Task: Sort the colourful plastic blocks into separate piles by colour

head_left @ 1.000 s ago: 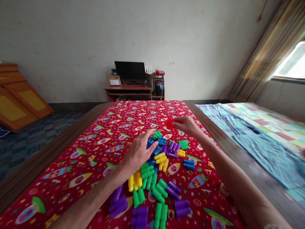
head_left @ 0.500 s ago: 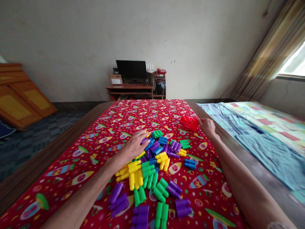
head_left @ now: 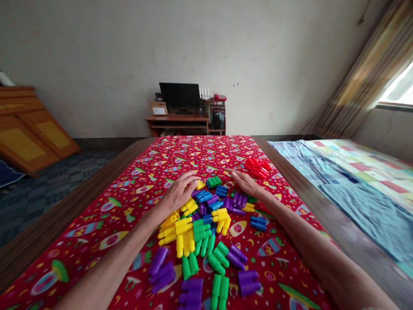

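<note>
Left hand: The left hand [head_left: 177, 194] is held low over the middle of the pile, and a yellow block [head_left: 189, 207] is lying just under the palm.
Left fingers: The fingers [head_left: 190, 181] are seen spread and released; no block is seen to be grasped, though contact with the blocks under them cannot be told.
Right hand: The right hand [head_left: 245, 182] is placed at the far right side of the pile, near a green block [head_left: 214, 182] and a blue block [head_left: 221, 191].
Right fingers: The fingers [head_left: 235, 173] are extended and not clenched, and nothing is grasped by them.
Plastic toy blocks: The plastic toy blocks [head_left: 200, 229] in yellow, green, blue and purple are scattered between both hands and the near edge of the table.
Red blocks: The red blocks [head_left: 257, 168] are gathered in a separate heap toward the far right, just beyond the right hand.
Table: The table [head_left: 66, 213] is covered by a red cloth [head_left: 129, 228] printed with rockets, and its wooden edges are shown at both sides.
Beyond the far edge: A small desk [head_left: 177, 118] with a dark monitor [head_left: 179, 94] is placed against the wall.
Right of the table: A bed sheet [head_left: 361, 193] in pale colours is spread there.
</note>
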The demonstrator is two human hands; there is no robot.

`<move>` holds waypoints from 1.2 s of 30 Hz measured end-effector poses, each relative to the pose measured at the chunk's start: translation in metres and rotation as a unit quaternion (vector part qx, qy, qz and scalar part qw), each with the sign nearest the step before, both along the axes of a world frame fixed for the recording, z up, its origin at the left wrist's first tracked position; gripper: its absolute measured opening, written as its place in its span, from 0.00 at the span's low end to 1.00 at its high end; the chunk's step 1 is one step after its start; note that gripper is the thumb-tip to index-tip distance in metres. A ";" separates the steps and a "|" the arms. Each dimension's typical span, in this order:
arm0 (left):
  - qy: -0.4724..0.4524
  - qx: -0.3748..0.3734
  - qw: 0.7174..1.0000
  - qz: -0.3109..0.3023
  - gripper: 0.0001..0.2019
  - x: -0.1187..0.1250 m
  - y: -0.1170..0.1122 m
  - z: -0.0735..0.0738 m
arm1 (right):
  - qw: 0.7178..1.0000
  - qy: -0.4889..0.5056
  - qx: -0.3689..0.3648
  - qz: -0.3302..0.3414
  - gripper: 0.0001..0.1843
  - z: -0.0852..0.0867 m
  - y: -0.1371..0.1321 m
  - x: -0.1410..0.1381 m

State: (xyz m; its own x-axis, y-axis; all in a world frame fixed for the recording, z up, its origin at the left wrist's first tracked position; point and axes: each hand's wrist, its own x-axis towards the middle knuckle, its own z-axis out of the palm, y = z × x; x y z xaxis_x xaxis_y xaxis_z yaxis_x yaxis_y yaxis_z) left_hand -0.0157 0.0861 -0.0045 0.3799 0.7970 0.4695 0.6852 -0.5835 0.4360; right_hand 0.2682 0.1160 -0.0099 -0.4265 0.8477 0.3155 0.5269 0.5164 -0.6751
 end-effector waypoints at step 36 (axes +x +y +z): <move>-0.016 -0.174 0.983 -0.060 0.25 0.011 -0.009 -0.008 | 0.995 -0.046 -0.055 0.069 0.06 0.013 -0.027 -0.045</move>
State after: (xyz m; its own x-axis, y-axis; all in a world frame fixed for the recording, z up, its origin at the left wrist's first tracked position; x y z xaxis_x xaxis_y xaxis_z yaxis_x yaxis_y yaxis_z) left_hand -0.0047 0.0770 -0.0122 0.4705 0.8618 0.1898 0.6035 -0.4712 0.6433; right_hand 0.2233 0.0892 0.0035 -0.5635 0.8064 0.1794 0.5180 0.5140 -0.6838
